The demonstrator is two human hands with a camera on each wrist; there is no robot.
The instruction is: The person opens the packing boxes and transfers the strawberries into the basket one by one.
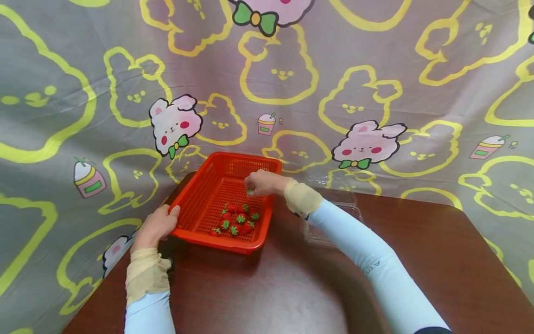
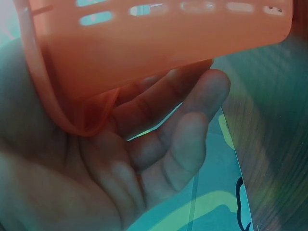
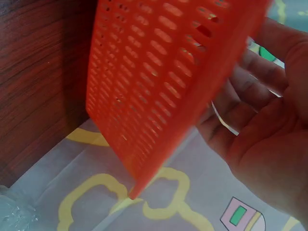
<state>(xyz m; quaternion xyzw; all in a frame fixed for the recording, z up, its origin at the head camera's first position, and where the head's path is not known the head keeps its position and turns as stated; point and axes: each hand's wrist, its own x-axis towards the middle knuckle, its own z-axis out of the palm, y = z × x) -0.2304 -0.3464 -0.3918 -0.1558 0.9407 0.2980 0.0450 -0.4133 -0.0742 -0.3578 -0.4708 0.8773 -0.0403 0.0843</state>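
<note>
A red plastic basket (image 1: 200, 199) with slotted walls stands at the back of the table. Several strawberries (image 1: 235, 218) with green leaves lie in its near right part. My left hand (image 1: 156, 227) grips the basket's near left corner, thumb over the rim; in the left wrist view its fingers (image 2: 187, 139) curl under that rim. Over the basket's right side, my right hand (image 1: 264, 182) has curled fingers, with a strawberry's green leaves (image 1: 249, 190) showing at the fingertips. From the right wrist, the basket's wall hides those fingertips.
Clear plastic boxes (image 1: 319, 232) stand on the brown table (image 1: 267, 297) just right of the basket, partly behind my right forearm. A grey curtain (image 1: 292, 116) printed with yellow outlines and pink rabbits hangs close behind the table and along its left side.
</note>
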